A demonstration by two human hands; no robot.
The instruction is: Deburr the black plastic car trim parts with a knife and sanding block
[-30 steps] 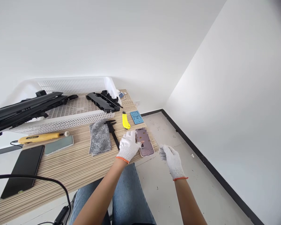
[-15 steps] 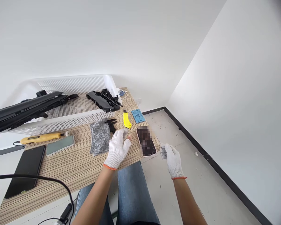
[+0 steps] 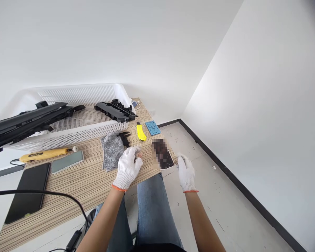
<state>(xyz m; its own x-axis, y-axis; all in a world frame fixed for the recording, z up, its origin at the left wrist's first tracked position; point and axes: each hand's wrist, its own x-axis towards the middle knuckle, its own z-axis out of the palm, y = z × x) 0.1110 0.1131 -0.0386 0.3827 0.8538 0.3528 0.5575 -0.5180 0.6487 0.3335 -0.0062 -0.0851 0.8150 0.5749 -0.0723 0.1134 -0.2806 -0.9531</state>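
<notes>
My left hand [image 3: 128,167], in a white knit glove with an orange cuff, rests on the striped wooden table [image 3: 76,185]. Its fingers are loosely bent, the thumb stands apart, and no object shows in it. Close on its left lie a grey cloth [image 3: 112,152] and a black caliper [image 3: 124,138]; beyond its fingers is a yellow utility knife [image 3: 141,133]. My right hand [image 3: 186,172], gloved likewise, is at the table's right edge beside a phone [image 3: 170,162] whose screen is partly blurred. Its fingers are curled together, with nothing visible in them.
A white plastic basket [image 3: 76,134] holds long black plastic parts [image 3: 28,120] and more black parts [image 3: 115,110]. A blue card [image 3: 152,128], yellow corded tool [image 3: 46,154], grey-green block [image 3: 67,161] and black phone [image 3: 28,190] lie on the table. A black cable [image 3: 52,194] crosses the front left.
My right hand has moved left, up against the table edge by the phone. My left hand has drawn back slightly from the utility knife. The view has shifted a little.
</notes>
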